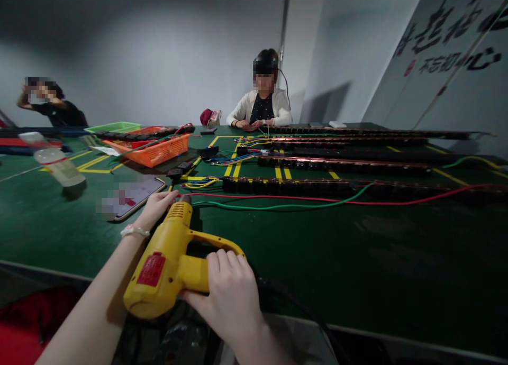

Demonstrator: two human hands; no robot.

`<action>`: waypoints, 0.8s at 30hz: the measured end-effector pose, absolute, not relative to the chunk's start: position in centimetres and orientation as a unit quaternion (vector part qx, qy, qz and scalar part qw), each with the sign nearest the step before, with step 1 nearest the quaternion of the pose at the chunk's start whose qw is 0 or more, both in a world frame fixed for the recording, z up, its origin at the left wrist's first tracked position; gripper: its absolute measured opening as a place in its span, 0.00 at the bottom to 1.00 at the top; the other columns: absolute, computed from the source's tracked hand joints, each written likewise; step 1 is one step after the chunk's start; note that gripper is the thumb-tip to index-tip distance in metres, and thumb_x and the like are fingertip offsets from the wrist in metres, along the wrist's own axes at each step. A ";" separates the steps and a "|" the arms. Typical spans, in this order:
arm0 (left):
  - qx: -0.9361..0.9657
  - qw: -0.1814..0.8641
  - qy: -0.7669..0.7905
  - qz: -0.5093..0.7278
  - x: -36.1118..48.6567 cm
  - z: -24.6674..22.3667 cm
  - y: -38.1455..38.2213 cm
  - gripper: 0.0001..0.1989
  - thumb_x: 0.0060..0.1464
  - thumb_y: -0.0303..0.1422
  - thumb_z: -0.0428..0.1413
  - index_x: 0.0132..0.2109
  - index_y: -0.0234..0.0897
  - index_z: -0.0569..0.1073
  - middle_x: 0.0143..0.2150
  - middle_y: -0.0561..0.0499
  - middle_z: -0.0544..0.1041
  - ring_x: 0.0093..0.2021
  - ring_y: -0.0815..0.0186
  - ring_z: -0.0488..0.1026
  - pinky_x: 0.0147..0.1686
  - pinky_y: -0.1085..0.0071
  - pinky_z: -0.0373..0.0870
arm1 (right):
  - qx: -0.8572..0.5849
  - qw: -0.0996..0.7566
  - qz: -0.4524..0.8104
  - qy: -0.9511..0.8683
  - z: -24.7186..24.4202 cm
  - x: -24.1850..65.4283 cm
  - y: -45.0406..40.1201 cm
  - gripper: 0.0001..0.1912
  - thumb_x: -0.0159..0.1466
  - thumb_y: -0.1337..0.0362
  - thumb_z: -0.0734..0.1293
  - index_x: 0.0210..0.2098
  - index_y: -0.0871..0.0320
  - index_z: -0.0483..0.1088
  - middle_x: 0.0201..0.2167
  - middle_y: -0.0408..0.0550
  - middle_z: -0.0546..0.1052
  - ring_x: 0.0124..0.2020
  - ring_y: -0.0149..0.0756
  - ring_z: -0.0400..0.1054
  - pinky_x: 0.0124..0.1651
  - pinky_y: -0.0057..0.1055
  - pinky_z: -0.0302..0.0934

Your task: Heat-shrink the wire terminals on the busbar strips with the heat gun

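My right hand (pixel 232 285) is wrapped round the handle of a yellow heat gun (pixel 162 264), whose nozzle points away from me over the table. Beyond the nozzle, my left hand (pixel 157 205) is closed in a pinch at the end of a red wire (pixel 278 197). A green wire (pixel 257 208) runs to the same spot, its end hidden behind the nozzle. Both wires trail right, beside a long black-wrapped strip (pixel 286 186) with yellow and blue leads at its left end. A phone (pixel 137 198) lies just left of my left hand.
More long strips (pixel 345 165) lie across the green table (pixel 357 275). An orange basket (pixel 162 152), a green basket (pixel 113 127) and a bottle (pixel 59 164) stand at left. One person (pixel 264 103) sits opposite; another (pixel 59 108) is at far left.
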State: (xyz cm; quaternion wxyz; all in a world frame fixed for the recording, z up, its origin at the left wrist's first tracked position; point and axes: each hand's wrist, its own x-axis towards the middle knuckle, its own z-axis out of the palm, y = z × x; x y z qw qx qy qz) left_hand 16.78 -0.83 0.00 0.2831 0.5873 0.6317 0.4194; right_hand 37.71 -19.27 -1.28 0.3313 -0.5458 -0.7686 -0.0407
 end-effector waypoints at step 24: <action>0.594 0.307 0.608 0.427 15.7 -1.1 0.2 0.19 0.44 0.47 0.55 0.21 0.34 0.68 0.18 0.54 0.66 0.18 0.73 0.60 0.19 0.76 0.57 | -0.599 0.318 -0.065 -0.732 -0.8 46.1 -21.1 0.21 0.51 0.47 0.71 0.33 0.57 0.67 0.28 0.45 0.72 0.32 0.40 0.66 0.36 0.36 0.57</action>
